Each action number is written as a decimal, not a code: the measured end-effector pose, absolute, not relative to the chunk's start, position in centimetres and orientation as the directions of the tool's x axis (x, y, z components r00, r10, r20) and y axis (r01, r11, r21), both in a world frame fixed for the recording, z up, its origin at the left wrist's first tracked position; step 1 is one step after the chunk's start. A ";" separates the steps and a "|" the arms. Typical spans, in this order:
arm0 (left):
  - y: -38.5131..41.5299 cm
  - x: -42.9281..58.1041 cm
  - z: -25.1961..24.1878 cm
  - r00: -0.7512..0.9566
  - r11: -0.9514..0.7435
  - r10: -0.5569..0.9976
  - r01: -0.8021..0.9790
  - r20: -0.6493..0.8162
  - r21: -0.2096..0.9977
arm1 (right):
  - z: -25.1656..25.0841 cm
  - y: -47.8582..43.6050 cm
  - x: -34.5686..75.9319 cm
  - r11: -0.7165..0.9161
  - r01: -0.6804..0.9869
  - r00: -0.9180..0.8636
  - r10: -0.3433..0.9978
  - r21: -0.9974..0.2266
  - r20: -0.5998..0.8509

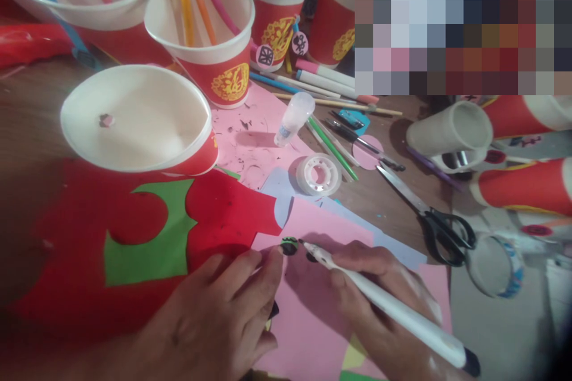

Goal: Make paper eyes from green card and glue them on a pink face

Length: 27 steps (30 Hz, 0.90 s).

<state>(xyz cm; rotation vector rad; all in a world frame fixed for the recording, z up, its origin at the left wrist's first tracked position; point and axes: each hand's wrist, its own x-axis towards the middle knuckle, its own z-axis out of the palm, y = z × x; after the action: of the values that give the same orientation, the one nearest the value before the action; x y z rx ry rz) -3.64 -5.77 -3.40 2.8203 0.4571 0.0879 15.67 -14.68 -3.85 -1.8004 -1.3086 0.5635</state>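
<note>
My right hand (379,292) grips a white marker (404,311) with a dark rear end, its tip pointing left and down. Just left of that tip lies a small round green disc (289,245) with black marks on it. My left hand (223,309) rests with fingers stretched, a fingertip at the disc's left edge. Both hands are over a pink paper sheet (308,297). Another small dark disc (311,256) shows partly beneath the marker tip. A dark scrap pokes out under my left hand, mostly hidden.
Red and green paper pieces (147,262) lie left. Several red-and-white paper cups (230,80) stand behind, some holding coloured sticks. A tape roll (319,174), an upturned small bottle (295,116), pens and black-handled scissors (447,235) lie beyond my hands. Another clear roll (494,271) sits right.
</note>
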 end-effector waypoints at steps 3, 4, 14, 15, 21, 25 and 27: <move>-5.9 -3.7 -3.4 0.945 -0.907 0.326 0.306 0.021 0.290 | -4.0 -14.8 15.8 -0.108 0.504 0.383 0.917 -0.857 0.110; -5.9 -3.7 -3.5 0.944 -0.904 0.328 0.305 0.029 0.299 | -4.1 -14.8 15.8 -0.112 0.487 0.401 0.910 -0.866 0.108; -5.6 -3.8 -2.9 0.955 -0.922 0.287 0.256 0.071 0.289 | -5.3 -14.8 15.9 -0.037 0.343 0.592 0.784 -0.939 0.185; -5.6 -3.8 -2.8 0.958 -0.925 0.283 0.257 0.054 0.281 | -5.3 -14.8 16.0 -0.035 0.326 0.601 0.779 -0.945 0.179; -5.4 -3.9 -2.3 0.952 -0.883 0.305 0.293 -0.026 0.366 | -4.7 -14.5 17.2 -0.045 0.278 0.547 0.828 -0.960 0.120; -5.5 -4.0 -2.1 0.949 -0.870 0.313 0.304 -0.041 0.388 | -4.7 -14.8 17.4 -0.091 0.367 0.492 0.864 -0.926 0.110; -5.5 -4.1 -2.1 0.951 -0.868 0.307 0.298 -0.042 0.396 | -4.8 -14.9 17.2 -0.070 0.457 0.468 0.867 -0.887 0.173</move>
<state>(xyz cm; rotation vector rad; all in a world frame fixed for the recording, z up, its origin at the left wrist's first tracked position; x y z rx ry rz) -4.09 -5.51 -2.07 2.6970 0.4370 0.0316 17.23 -14.89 -4.75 -1.7012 -1.1457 0.5046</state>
